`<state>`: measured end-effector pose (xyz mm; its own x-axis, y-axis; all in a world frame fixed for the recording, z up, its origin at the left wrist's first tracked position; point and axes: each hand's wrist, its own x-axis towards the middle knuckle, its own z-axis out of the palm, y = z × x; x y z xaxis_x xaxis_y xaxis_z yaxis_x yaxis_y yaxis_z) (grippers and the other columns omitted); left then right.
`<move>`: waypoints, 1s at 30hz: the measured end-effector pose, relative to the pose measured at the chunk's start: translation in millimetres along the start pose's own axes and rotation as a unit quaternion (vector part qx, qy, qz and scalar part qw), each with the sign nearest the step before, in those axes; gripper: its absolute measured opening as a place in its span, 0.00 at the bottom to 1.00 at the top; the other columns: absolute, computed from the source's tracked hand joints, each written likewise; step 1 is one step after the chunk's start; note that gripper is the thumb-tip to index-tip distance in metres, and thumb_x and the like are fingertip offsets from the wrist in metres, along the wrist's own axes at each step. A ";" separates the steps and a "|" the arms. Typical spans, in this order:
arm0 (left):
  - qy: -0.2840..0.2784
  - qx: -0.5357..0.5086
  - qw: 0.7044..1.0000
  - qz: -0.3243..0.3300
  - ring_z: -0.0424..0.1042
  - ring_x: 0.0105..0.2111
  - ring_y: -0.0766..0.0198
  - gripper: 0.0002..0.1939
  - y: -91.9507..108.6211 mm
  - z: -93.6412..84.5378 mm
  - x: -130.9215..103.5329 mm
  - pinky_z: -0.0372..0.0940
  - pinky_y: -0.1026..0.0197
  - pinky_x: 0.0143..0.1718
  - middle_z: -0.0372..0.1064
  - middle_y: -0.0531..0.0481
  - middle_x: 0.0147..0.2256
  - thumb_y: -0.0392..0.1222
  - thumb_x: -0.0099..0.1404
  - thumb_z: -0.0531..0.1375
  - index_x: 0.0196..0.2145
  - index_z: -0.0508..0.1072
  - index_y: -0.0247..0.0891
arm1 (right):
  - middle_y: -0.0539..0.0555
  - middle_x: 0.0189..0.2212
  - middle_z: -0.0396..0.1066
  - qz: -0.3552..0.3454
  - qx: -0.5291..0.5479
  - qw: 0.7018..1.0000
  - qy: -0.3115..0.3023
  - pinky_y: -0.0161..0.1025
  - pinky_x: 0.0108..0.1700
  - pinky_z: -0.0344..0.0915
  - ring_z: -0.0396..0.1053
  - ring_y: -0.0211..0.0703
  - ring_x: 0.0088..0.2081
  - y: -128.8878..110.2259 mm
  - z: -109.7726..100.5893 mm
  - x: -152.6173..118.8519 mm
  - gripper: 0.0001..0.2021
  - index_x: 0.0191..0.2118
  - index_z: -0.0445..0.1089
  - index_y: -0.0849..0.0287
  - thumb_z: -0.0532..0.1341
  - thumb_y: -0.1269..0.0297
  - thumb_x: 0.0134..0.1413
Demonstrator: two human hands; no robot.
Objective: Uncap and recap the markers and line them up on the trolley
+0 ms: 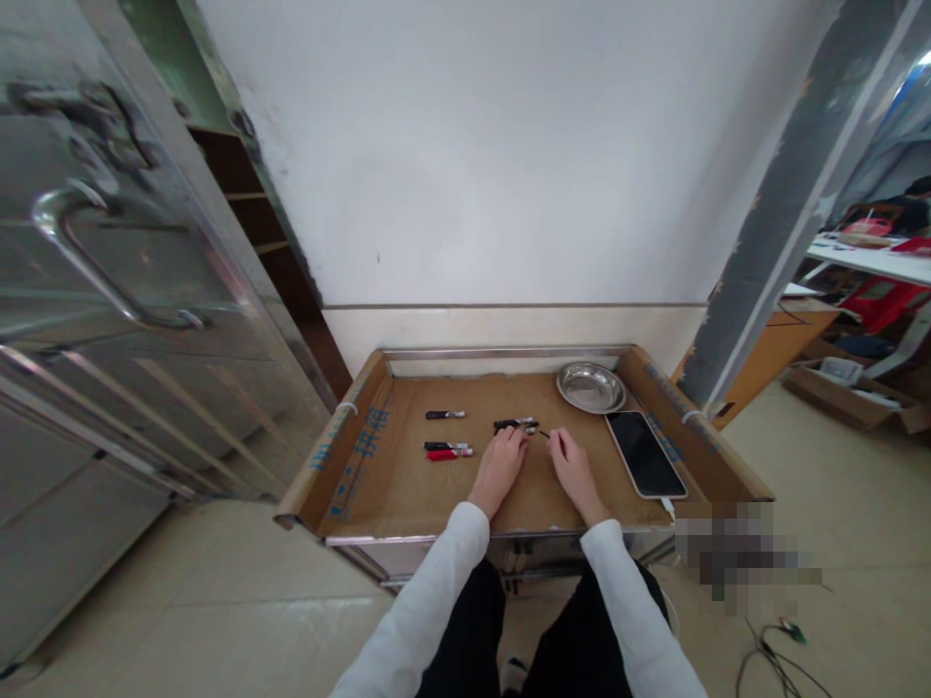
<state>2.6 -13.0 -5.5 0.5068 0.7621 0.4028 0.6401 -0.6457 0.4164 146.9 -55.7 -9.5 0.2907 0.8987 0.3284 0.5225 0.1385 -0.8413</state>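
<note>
My left hand (pixel 501 465) is over the middle of the cardboard-lined tray, its fingers closed on a black marker (pixel 530 430) that they partly hide. Just behind those fingers lies another black marker (pixel 509 422). To the right, my right hand (pixel 574 467) has thumb and fingers pinched together. A small dark piece (pixel 544 433) sticks out from its fingertips towards the left hand; it is too small to name. Farther left lie a black marker (pixel 444 415) by itself and, nearer me, a black marker (pixel 446 446) beside a red marker (pixel 449 454).
A round metal dish (pixel 591 388) stands at the tray's back right corner. In front of it lies a smartphone (pixel 646 454) with a white cable plugged in. Raised cardboard sides (pixel 341 441) edge the tray, against a white wall. A metal door (pixel 138 242) is at left; cables (pixel 775 654) lie on the floor.
</note>
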 end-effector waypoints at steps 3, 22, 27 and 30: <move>0.011 -0.005 1.000 -0.021 0.68 0.40 0.58 0.07 -1.5 0.8 2.9 0.65 0.55 0.43 0.67 0.45 0.38 0.34 0.67 0.50 0.38 0.67 0.37 | 0.51 0.27 0.68 -0.023 -0.008 1.000 -0.006 0.36 0.34 0.59 0.65 0.40 0.30 1.4 2.0 2.8 0.15 0.33 0.64 0.56 0.47 0.52 0.61; 0.226 -0.072 0.971 -0.020 0.69 0.38 0.63 0.07 -27.9 -8.9 25.7 0.66 0.60 0.42 0.67 0.48 0.36 0.40 0.69 0.51 0.39 0.67 0.38 | 0.58 0.38 0.72 -0.094 -0.091 0.989 0.073 0.42 0.41 0.63 0.69 0.45 0.36 -3.7 37.7 36.9 0.17 0.42 0.66 0.59 0.48 0.54 0.62; 0.201 -0.114 0.973 -0.021 0.69 0.41 0.64 0.08 -28.5 -7.6 23.0 0.65 0.59 0.45 0.67 0.49 0.39 0.40 0.69 0.50 0.41 0.68 0.39 | 0.58 0.39 0.72 -0.138 -0.062 0.987 0.049 0.42 0.44 0.64 0.69 0.45 0.39 -5.1 39.7 30.3 0.15 0.42 0.68 0.58 0.48 0.56 0.62; 0.188 -0.135 0.972 -0.023 0.69 0.40 0.64 0.09 -26.5 -8.3 21.2 0.66 0.59 0.45 0.68 0.48 0.39 0.40 0.69 0.50 0.41 0.69 0.39 | 0.57 0.39 0.72 -0.145 -0.051 0.987 0.035 0.42 0.44 0.64 0.69 0.44 0.40 -5.7 40.5 28.0 0.14 0.42 0.68 0.57 0.49 0.56 0.62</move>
<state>-8.4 19.8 -1.3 0.2010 0.7528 0.6268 0.4558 -0.6382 0.6204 119.6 -14.5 -13.0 0.1697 0.7960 0.5810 0.6692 0.3397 -0.6609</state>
